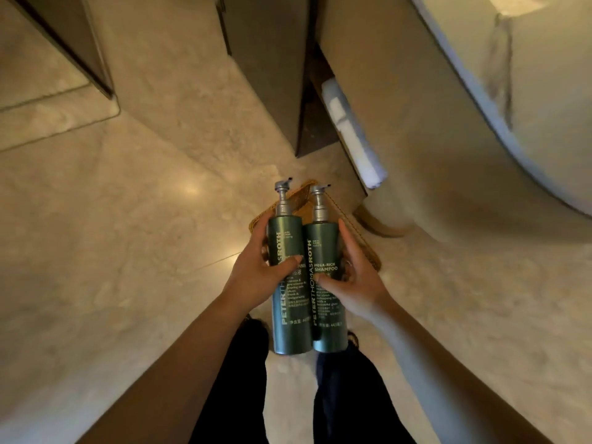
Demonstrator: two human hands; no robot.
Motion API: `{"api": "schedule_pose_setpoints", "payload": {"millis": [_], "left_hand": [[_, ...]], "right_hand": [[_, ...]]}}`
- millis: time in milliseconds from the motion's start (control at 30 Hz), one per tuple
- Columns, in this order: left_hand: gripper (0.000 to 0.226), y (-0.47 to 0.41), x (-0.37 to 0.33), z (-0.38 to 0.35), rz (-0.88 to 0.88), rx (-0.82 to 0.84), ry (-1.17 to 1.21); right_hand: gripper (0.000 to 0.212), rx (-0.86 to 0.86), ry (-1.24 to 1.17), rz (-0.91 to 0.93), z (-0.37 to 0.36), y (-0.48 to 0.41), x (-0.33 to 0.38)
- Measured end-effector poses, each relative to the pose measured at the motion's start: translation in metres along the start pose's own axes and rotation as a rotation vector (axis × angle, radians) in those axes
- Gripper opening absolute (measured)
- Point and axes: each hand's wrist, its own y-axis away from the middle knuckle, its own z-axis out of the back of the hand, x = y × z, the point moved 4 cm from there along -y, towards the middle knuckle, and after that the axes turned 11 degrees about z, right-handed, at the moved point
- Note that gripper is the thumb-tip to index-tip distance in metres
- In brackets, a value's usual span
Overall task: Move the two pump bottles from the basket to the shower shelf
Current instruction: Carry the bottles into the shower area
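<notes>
Two tall dark green pump bottles with silver pumps are held side by side above the floor. My left hand (256, 267) grips the left pump bottle (286, 328). My right hand (350, 277) grips the right pump bottle (330, 331), labelled shampoo. Behind and below them a woven wicker basket (362, 241) sits on the floor, mostly hidden by the bottles and hands. No shower shelf is in view.
Glossy beige marble floor (128, 235) spreads to the left. A dark cabinet (272, 75) stands ahead, with rolled white towels (352, 133) on a low shelf to its right. A white bathtub rim (512, 107) curves at upper right. My dark trouser legs are below.
</notes>
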Motion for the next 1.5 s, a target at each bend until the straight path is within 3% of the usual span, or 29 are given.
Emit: {"api": "schedule_pose_setpoints", "payload": {"millis": [333, 467, 800, 1233, 1500], "left_hand": [[0.087, 0.101, -0.090, 0.009, -0.053, -0.190, 0.014], [0.087, 0.132, -0.093, -0.007, -0.055, -0.265, 0.069], [0.080, 0.192, -0.068, -0.022, -0.011, -0.332, 0.266], [0.086, 0.246, 0.002, 0.122, 0.057, -0.509, 0.435], [0.083, 0.289, 0.048, 0.242, 0.024, -0.714, 0.458]], "right_hand": [[0.093, 0.113, 0.016, 0.196, 0.037, 0.048, 0.125], [0.087, 0.178, 0.041, 0.217, 0.050, 0.069, 0.134], [0.097, 0.318, 0.110, 0.238, 0.044, 0.100, 0.130], [0.095, 0.528, 0.161, 0.260, -0.113, 0.088, 0.176], [0.095, 0.591, 0.217, 0.411, -0.254, 0.064, 0.221]]}}
